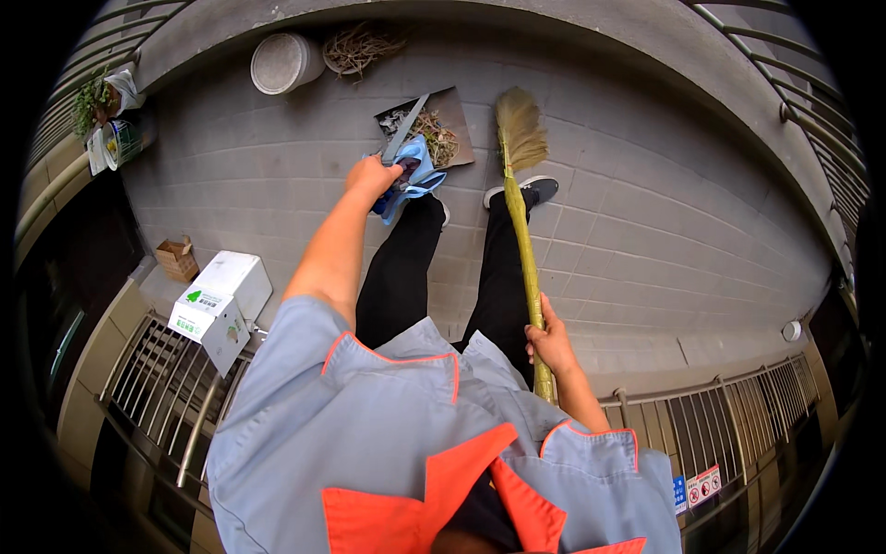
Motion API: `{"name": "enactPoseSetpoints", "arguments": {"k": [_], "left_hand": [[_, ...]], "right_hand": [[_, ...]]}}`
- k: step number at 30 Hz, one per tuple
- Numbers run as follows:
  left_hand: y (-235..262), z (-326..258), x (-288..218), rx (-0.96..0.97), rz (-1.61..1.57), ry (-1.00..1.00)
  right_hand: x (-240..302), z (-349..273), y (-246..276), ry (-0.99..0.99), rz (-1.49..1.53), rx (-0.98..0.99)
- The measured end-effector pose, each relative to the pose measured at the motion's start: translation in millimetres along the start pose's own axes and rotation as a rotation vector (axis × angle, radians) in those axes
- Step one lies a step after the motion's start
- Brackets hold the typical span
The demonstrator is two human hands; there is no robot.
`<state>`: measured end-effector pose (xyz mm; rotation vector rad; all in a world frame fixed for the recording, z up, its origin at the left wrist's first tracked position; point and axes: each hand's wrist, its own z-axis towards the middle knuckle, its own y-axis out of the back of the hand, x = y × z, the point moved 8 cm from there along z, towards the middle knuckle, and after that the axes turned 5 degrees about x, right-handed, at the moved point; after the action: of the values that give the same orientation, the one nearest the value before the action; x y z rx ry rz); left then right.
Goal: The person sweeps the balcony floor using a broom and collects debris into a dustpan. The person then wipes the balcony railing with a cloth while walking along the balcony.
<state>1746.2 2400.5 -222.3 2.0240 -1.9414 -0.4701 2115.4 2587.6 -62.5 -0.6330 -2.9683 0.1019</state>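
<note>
The left hand (372,175) is sitting just above the middle of the frame, its fingers curled shut around the grey handle (404,131) of a dustpan (434,125), with a bunch of blue cloth (413,175) pressed in the same grip and hanging just right of the knuckles. The handle is running up and to the right from the fist to the dark pan, which is lying flat on the grey tiled floor (646,222) in the upper centre of the frame, holding a heap of dry twigs and scraps (434,137).

The right hand (550,343) is sitting lower, right of centre, its fingers wrapped tightly around the yellow-green stick of a single broom (526,240). The stick is passing through the fist and climbing toward the top of the frame, where the straw head (520,125) is resting on the tiles just right of the dustpan, well above the gripping fingers.

One dustpan and one broom are showing. Two black-trousered legs are standing between the hands, with one dark shoe (535,189) beside the stick. A round grey basin (281,63) and one more tangle of twigs (360,46) are lying at the upper left, and one white carton (221,305) and one small brown box (177,258) are sitting at the left edge.
</note>
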Motion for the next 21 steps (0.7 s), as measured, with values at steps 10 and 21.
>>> {"name": "enactPoseSetpoints", "arguments": {"k": [10, 21], "left_hand": [[11, -13, -1, -0.056, 0.093, -0.110], [27, -62, -8, -0.025, -0.203, -0.181]], "right_hand": [[-3, -88, 8, 0.045, -0.357, 0.112], [-49, -194, 68, 0.144, -0.252, -0.175]]}}
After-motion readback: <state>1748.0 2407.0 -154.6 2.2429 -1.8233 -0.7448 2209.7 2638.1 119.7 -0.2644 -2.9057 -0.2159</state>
